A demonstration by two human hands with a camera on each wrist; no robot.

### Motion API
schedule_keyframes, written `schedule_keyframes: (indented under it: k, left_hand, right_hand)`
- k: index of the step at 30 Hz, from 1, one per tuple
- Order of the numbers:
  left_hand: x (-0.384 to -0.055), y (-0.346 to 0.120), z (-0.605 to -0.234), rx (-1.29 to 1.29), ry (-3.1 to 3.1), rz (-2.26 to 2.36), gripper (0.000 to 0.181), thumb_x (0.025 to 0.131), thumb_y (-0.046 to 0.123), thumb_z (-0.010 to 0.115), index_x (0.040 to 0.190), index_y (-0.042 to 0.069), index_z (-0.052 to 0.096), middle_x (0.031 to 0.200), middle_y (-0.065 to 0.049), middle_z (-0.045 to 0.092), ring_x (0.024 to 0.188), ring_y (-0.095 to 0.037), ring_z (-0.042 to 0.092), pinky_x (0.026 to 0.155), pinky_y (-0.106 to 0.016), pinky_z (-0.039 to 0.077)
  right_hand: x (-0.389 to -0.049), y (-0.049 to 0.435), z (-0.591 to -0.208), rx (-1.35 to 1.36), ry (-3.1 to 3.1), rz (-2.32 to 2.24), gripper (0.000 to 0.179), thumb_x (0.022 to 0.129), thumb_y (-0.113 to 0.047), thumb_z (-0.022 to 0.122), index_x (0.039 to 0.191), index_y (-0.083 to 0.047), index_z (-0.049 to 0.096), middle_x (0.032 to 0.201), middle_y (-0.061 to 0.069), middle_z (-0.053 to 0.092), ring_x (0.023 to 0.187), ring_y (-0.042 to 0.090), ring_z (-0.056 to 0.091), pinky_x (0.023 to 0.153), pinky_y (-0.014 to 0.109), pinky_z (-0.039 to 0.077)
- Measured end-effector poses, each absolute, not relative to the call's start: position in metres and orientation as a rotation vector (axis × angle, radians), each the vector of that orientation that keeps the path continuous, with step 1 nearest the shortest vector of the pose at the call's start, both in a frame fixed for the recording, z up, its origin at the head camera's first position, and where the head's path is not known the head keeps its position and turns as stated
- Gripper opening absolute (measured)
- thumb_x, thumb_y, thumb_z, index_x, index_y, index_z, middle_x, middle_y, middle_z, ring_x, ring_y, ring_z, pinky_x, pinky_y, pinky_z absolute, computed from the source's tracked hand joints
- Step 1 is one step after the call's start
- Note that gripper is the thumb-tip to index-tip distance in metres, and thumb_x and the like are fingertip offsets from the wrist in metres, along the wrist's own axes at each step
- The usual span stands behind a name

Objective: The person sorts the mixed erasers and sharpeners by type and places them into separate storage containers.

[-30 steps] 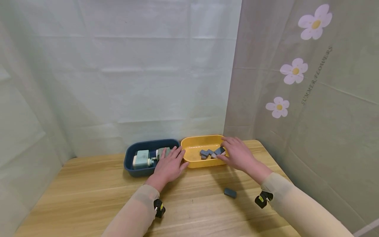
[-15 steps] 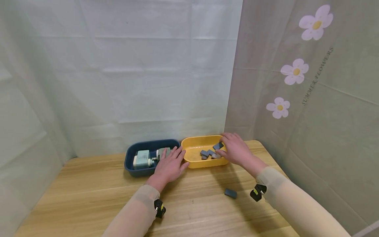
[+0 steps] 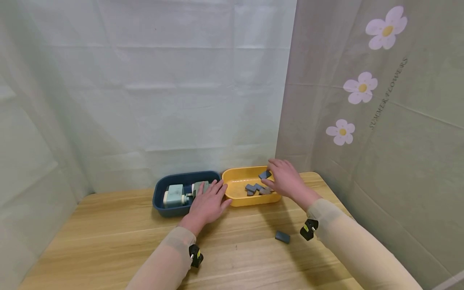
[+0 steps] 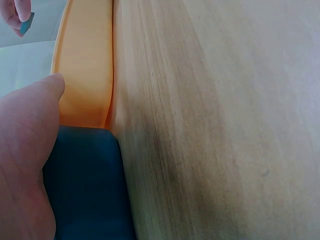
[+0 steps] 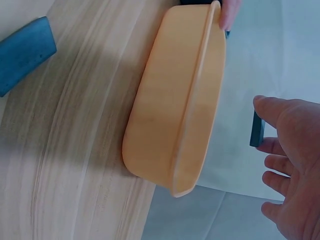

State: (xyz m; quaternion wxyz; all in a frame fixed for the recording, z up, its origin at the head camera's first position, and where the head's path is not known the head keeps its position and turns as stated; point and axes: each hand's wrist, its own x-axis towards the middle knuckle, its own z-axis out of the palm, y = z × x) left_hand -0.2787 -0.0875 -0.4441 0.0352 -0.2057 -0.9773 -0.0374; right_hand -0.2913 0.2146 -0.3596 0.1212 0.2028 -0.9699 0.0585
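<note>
My right hand (image 3: 288,180) pinches a small dark blue-grey block (image 3: 265,175) between thumb and fingertips. In the right wrist view this held block (image 5: 257,130) shows edge-on, raised beyond the yellow tub's rim. Below it, the yellow tub (image 3: 250,201) holds several similar blocks (image 3: 251,188). My left hand (image 3: 207,204) lies with fingers extended over the right end of a navy tub (image 3: 169,212), its fingertips right at the yellow tub's left rim. Inside the navy tub are a light-blue boxy object (image 3: 175,195) with a cream end and a grey-green one partly hidden by my fingers.
One more dark block (image 3: 282,237) lies on the wooden table (image 3: 108,241), in front of the yellow tub. Pale cloth (image 3: 181,100) hangs behind the tubs, and a flower-printed curtain (image 3: 398,161) stands along the right side.
My right hand has lifted the pinched block up from the pile in the yellow tub and moved slightly left. My left hand has stayed in place.
</note>
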Motion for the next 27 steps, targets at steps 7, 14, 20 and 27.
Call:
schedule_keyframes:
  k: [7, 14, 20, 27]
  left_hand:
    - [-0.278, -0.087, -0.445, -0.634, -2.998, -0.125, 0.073, 0.115, 0.061, 0.045, 0.174, 0.017, 0.039, 0.182, -0.006, 0.027, 0.168, -0.032, 0.021, 0.134, -0.066, 0.006]
    - [-0.277, -0.087, -0.443, -0.632, -2.994, -0.123, 0.073, 0.115, 0.061, 0.045, 0.173, 0.017, 0.040, 0.182, -0.005, 0.027, 0.168, -0.032, 0.021, 0.134, -0.066, 0.007]
    - [-0.277, -0.087, -0.443, -0.626, -3.002, -0.116, 0.074, 0.115, 0.062, 0.045, 0.174, 0.018, 0.039, 0.182, -0.005, 0.026, 0.169, -0.031, 0.020, 0.134, -0.065, 0.006]
    - [-0.278, -0.087, -0.444, -0.627, -3.002, -0.093, 0.074, 0.115, 0.063, 0.041, 0.174, 0.019, 0.037, 0.182, -0.005, 0.026, 0.169, -0.031, 0.020, 0.134, -0.065, 0.007]
  right_hand:
    - [-0.299, 0.212, -0.359, 0.550, -2.870, 0.159, 0.052, 0.106, -0.040, 0.078, 0.136, 0.001, 0.070, 0.158, 0.024, 0.057, 0.146, 0.044, 0.054, 0.127, 0.060, 0.035]
    - [-0.308, 0.212, -0.360, 0.507, -2.924, 0.146, 0.055, 0.108, -0.042, 0.075, 0.141, 0.001, 0.067, 0.160, 0.024, 0.055, 0.148, 0.044, 0.052, 0.128, 0.061, 0.033]
    - [-0.313, 0.213, -0.361, 0.495, -2.927, 0.150, 0.052, 0.108, -0.040, 0.075, 0.139, 0.001, 0.068, 0.156, 0.023, 0.059, 0.145, 0.044, 0.055, 0.127, 0.060, 0.036]
    - [-0.322, 0.214, -0.366, 0.481, -2.958, 0.141, 0.052, 0.109, -0.042, 0.072, 0.139, 0.000, 0.067, 0.153, 0.021, 0.061, 0.143, 0.043, 0.056, 0.126, 0.060, 0.036]
